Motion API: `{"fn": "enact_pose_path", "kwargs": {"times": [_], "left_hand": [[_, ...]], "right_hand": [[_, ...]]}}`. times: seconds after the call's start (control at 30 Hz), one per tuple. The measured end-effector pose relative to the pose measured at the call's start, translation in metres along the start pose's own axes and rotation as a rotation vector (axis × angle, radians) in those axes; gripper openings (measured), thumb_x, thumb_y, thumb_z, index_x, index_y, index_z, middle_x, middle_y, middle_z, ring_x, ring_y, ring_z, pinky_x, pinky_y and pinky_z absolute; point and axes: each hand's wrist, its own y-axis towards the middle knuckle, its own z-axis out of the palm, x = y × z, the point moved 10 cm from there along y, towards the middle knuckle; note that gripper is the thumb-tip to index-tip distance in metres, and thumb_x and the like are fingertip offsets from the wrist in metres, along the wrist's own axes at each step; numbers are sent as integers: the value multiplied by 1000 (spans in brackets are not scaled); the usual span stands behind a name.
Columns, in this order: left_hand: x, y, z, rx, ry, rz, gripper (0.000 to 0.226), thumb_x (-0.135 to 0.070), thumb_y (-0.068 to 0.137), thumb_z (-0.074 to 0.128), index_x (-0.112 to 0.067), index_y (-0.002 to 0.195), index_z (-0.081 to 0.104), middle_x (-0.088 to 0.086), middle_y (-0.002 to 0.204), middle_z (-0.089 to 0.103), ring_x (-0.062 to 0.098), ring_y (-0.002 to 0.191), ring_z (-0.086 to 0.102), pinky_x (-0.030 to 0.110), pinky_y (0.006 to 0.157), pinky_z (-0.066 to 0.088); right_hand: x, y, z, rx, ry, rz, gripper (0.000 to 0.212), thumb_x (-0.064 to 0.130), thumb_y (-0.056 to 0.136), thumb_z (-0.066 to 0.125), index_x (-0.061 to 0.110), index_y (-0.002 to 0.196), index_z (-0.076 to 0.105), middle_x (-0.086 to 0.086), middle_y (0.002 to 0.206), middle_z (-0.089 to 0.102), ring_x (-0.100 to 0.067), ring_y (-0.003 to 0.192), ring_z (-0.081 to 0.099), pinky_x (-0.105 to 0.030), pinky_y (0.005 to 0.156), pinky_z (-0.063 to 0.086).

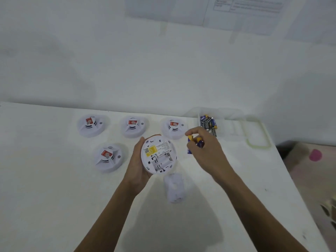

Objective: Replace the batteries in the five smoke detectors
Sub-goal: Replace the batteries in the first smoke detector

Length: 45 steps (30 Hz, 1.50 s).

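Open detector [158, 155] and batteries [195, 142] in hands

Broad white surface [45, 197], plain white wall [109, 60] behind it, blurred printed paper sheets [245, 8] taped high on the wall, small round pink object [315, 155] on the pale floor [309, 180] at right

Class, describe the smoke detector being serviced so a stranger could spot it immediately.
On the white table, find the row of red-stickered round white detectors near the wall. Just in front, the left hand holds the upturned smoke detector; only it shows a yellow label and an open battery bay.
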Motion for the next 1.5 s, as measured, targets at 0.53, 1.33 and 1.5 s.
{"fn": "enact_pose_path", "kwargs": {"times": [0.53,1.33,1.5], "left_hand": [[69,38,68,38,-106,-69,60,-60,76,56,-19,119,67,18,135,56,42,126,49,52,99,44],[84,57,85,-20,-65,-103,113,-61,42,86,-13,137,48,23,137,51,46,127,45,53,97,44],[87,59,84,2,-109,-134,116,-60,39,87,-14,138,47,21,137,52,45,127,45,51,93,48]], "right_hand": [[-142,152,-156,-85,-274,227,31,-2,86,48,9,111,62,-14,102,59,-19,67,59,-38,67,58],[-145,199,-148,-81,-740,-54,24,14,91,49,4,109,60,-14,107,62,-30,94,60,-32,74,46],[-102,193,-107,29,-911,-336,29,22,93,50,11,118,59,-10,111,58,-28,105,52,-35,81,46]]}}
